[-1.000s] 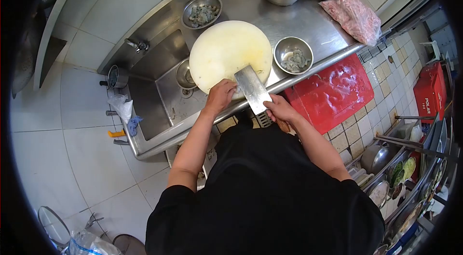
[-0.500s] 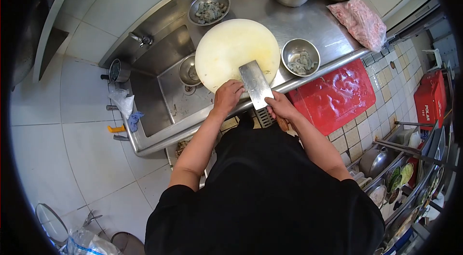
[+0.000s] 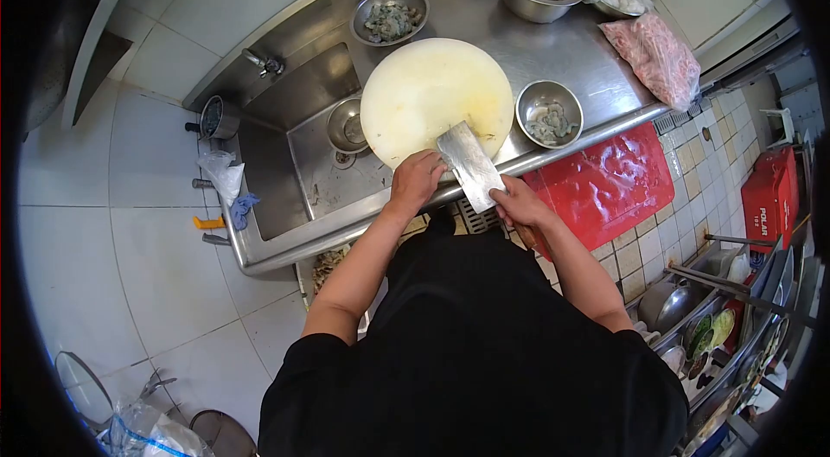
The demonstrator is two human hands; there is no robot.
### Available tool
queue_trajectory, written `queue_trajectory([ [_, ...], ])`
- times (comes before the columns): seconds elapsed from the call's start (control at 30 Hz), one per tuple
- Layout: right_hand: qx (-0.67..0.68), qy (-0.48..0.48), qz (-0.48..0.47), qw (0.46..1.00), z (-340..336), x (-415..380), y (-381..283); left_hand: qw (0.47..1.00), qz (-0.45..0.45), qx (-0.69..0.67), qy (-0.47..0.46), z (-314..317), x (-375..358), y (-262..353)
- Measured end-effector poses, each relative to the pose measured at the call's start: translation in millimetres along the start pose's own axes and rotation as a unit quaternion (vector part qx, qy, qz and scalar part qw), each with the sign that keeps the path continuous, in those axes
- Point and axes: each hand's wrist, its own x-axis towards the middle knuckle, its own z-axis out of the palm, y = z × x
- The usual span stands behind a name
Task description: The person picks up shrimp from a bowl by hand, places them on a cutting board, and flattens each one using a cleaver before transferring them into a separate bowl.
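Note:
My right hand (image 3: 520, 202) grips the wooden handle of a cleaver (image 3: 469, 167). Its broad blade lies slanted over the near edge of a round, pale cutting board (image 3: 432, 85). Beside the blade's left side, my left hand (image 3: 418, 180) rests at the board's near edge with fingers bent together. Whatever sits under those fingertips is too small and hidden to make out. To the right of the board, a steel bowl (image 3: 521, 120) holds a few grey raw shrimp (image 3: 550, 122). Behind the board, another steel bowl (image 3: 357, 25) contains more shrimp (image 3: 392, 22).
On the left is a sink (image 3: 268, 189) with a small bowl (image 3: 333, 130) in it, below a faucet (image 3: 263, 62). A deep steel bowl (image 3: 538, 3) and a bag of pinkish food (image 3: 654, 59) stand at right. A red mat (image 3: 609, 185) covers floor tiles.
The view has shifted slightly, moving the counter things a little to the right. The cleaver is tilted more and sits slightly nearer me on the board; my left hand stays beside it.

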Motion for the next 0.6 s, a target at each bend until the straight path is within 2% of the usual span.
queue_trajectory([
  [0.53,-0.102,-0.031,0.034,0.994,-29,-4,-30,1.000,0.025,-0.016,0.006,3,1,-8],
  [0.6,-0.123,0.019,0.023,0.992,-29,-15,-23,1.000,0.024,-0.016,0.010,2,3,-9],
])
